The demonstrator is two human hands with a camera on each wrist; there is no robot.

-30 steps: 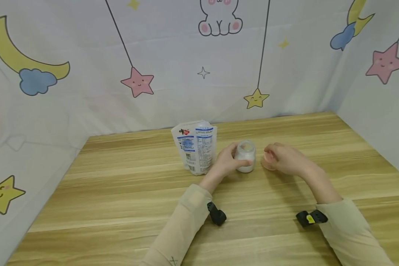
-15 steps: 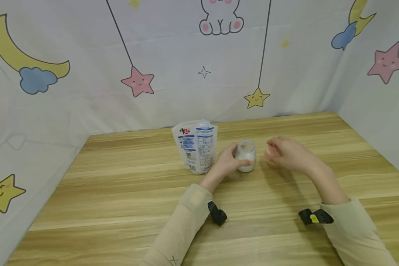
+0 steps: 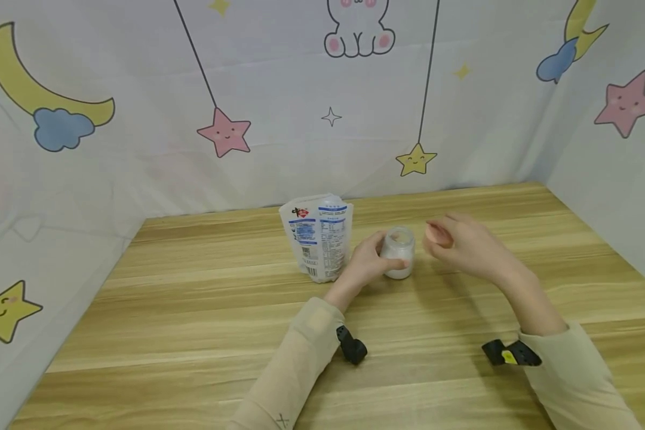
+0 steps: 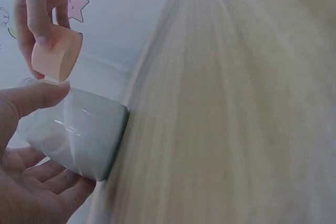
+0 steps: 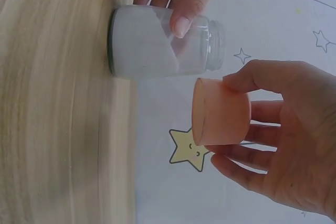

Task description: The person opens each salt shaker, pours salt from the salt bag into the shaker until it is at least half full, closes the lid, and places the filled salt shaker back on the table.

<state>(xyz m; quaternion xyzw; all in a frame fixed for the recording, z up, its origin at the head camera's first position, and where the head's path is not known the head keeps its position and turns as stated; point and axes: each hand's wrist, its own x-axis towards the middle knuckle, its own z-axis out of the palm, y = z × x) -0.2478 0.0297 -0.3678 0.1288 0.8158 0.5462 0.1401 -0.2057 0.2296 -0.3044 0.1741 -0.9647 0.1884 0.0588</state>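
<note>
A clear glass jar (image 3: 400, 249) stands upright on the wooden table, its mouth uncovered, partly filled with something white. My left hand (image 3: 366, 258) grips it from the left side, thumb across the front. Beside the jar, raised off the table, my right hand (image 3: 470, 248) holds a peach-coloured lid (image 5: 223, 113) between thumb and fingers. In the right wrist view the lid is a short, slightly tapered cylinder, apart from the jar and near the level of its rim. In the left wrist view the lid (image 4: 56, 52) appears above the left thumb.
A white pouch (image 3: 322, 239) with blue and black print stands upright just left of the left hand. Behind the wooden table (image 3: 193, 322) hangs a white cloth (image 3: 279, 89) printed with stars and moons, which also covers the sides.
My right hand has lifted the lid from the table and brought it up, tilting it near the jar's rim. The left hand and jar have stayed put.
</note>
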